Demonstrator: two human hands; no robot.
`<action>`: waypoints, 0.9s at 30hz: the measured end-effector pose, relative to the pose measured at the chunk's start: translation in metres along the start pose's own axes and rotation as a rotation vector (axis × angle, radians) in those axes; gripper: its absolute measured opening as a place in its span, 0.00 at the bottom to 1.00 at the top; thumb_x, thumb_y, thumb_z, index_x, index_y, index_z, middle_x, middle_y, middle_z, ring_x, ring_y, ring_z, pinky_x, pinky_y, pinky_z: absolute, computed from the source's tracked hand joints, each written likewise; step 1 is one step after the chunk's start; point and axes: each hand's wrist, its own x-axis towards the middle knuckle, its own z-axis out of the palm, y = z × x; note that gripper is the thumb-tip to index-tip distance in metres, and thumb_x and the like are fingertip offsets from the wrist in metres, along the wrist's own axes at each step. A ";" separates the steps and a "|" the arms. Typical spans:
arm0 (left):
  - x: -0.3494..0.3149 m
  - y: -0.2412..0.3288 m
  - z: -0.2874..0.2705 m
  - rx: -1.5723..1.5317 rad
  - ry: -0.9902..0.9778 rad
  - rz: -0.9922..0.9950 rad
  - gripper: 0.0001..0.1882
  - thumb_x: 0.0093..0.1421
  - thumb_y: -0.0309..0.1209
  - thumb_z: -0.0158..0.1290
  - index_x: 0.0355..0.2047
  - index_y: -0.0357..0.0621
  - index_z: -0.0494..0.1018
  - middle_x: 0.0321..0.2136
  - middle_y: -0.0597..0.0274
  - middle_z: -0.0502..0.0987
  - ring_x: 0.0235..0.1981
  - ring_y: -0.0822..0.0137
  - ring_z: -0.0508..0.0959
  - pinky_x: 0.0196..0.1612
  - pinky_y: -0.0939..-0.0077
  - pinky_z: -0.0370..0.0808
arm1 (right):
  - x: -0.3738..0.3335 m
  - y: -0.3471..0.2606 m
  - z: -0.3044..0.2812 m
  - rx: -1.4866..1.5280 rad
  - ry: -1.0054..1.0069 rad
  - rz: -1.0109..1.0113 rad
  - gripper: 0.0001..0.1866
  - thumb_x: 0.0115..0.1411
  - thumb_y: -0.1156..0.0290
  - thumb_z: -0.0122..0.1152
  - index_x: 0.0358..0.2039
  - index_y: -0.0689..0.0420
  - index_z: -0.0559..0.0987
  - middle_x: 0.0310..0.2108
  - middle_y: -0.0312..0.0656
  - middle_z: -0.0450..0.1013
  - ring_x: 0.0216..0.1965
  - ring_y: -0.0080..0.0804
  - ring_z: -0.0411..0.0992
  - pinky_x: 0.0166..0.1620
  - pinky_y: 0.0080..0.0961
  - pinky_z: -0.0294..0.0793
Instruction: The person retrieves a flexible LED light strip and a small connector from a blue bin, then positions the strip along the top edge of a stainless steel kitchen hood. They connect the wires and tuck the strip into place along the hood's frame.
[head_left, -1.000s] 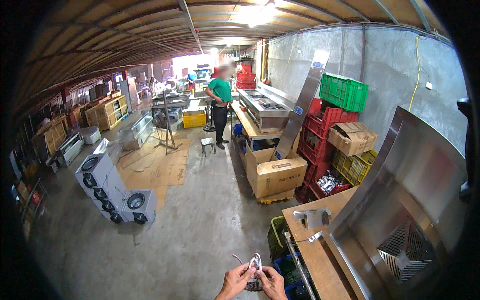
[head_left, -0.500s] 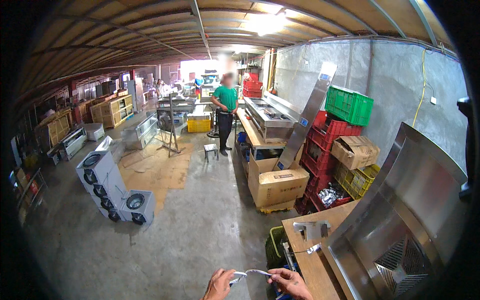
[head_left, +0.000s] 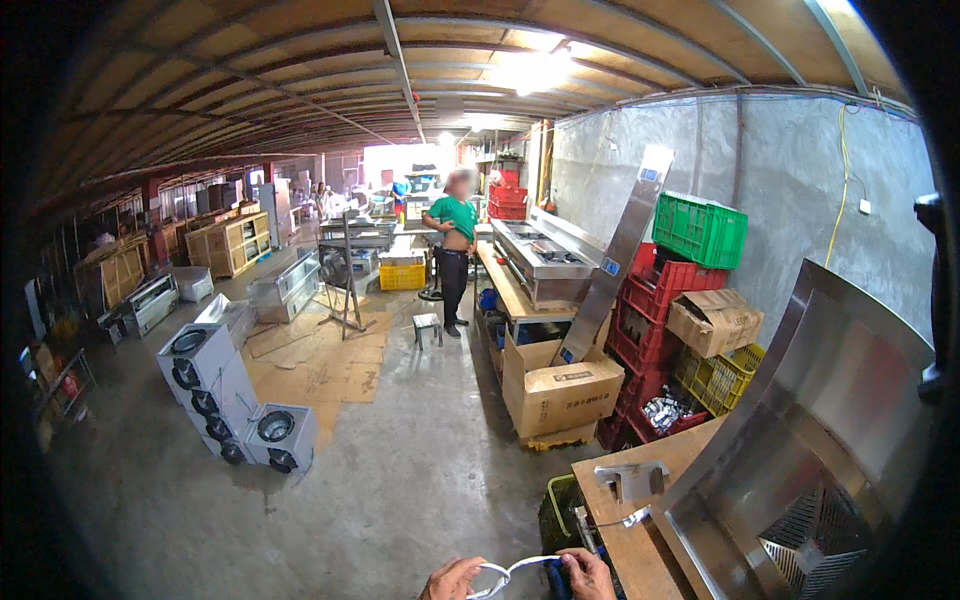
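Observation:
At the lower edge of the view, my left hand (head_left: 452, 581) pinches one end of a thin white cord (head_left: 528, 562). My right hand (head_left: 586, 577) grips the other end between thumb and fingertips. The cord bends into a loop beside my left hand and runs nearly straight to the right one. Whether it is a cable or a flat strip is too small to tell. Just right of my hands stands a wooden workbench (head_left: 612, 510) bearing a large stainless steel hood (head_left: 800, 440) and a small metal bracket (head_left: 632, 482).
A dark green crate (head_left: 558, 515) stands beside the bench. Beyond are a cardboard box (head_left: 562, 395), stacked red crates (head_left: 640, 340) and a green crate (head_left: 698, 230). White fan units (head_left: 215, 390) sit on the floor at left. A person in green (head_left: 455, 225) stands farther back.
My hands sit lower in the picture and slightly farther right, as the scene has shifted down. The cord now crosses into a clearer loop. The person in green has lifted the shirt front.

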 end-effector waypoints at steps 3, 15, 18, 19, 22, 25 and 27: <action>0.010 0.020 -0.003 -0.066 0.042 -0.116 0.17 0.76 0.32 0.47 0.60 0.44 0.76 0.41 0.58 0.82 0.35 0.67 0.81 0.41 0.70 0.79 | 0.009 0.009 0.000 -0.131 0.037 -0.008 0.10 0.74 0.69 0.58 0.47 0.62 0.83 0.38 0.46 0.79 0.38 0.34 0.77 0.43 0.31 0.77; 0.038 0.039 -0.003 -0.513 0.068 -0.322 0.15 0.78 0.38 0.52 0.50 0.38 0.79 0.29 0.69 0.75 0.26 0.80 0.74 0.31 0.81 0.74 | 0.016 -0.001 -0.005 -0.183 0.060 -0.008 0.10 0.74 0.69 0.60 0.48 0.59 0.83 0.37 0.48 0.79 0.36 0.38 0.77 0.41 0.32 0.76; 0.036 0.042 0.001 -0.619 0.056 -0.371 0.13 0.78 0.35 0.51 0.49 0.38 0.78 0.29 0.69 0.74 0.28 0.78 0.74 0.32 0.81 0.75 | 0.015 -0.001 -0.007 -0.225 0.047 -0.041 0.09 0.74 0.70 0.60 0.48 0.59 0.83 0.37 0.48 0.78 0.35 0.38 0.76 0.40 0.32 0.75; 0.036 0.044 0.002 -0.656 0.050 -0.406 0.12 0.79 0.35 0.50 0.48 0.38 0.78 0.30 0.69 0.73 0.28 0.78 0.74 0.33 0.80 0.75 | 0.015 -0.007 -0.008 -0.242 0.037 -0.043 0.09 0.74 0.69 0.60 0.48 0.59 0.83 0.37 0.47 0.78 0.34 0.38 0.76 0.40 0.32 0.75; 0.034 0.050 0.000 -0.770 -0.099 -0.499 0.12 0.79 0.34 0.50 0.48 0.38 0.78 0.31 0.70 0.74 0.28 0.78 0.74 0.33 0.80 0.76 | 0.016 0.000 -0.008 -0.198 -0.006 -0.084 0.09 0.74 0.70 0.60 0.48 0.60 0.82 0.37 0.47 0.78 0.35 0.38 0.76 0.39 0.32 0.74; 0.025 0.038 0.008 -0.726 -0.184 -0.486 0.12 0.79 0.35 0.49 0.49 0.39 0.77 0.31 0.70 0.74 0.28 0.79 0.74 0.32 0.82 0.75 | 0.020 -0.005 -0.012 -0.152 -0.149 -0.069 0.09 0.74 0.70 0.59 0.48 0.60 0.82 0.39 0.47 0.78 0.38 0.37 0.76 0.43 0.31 0.75; 0.023 0.033 0.014 -0.672 -0.229 -0.485 0.12 0.80 0.36 0.48 0.49 0.40 0.76 0.32 0.69 0.77 0.26 0.81 0.73 0.30 0.84 0.75 | 0.022 -0.007 -0.010 -0.111 -0.218 -0.080 0.09 0.74 0.70 0.60 0.48 0.60 0.82 0.41 0.46 0.79 0.40 0.37 0.77 0.44 0.31 0.75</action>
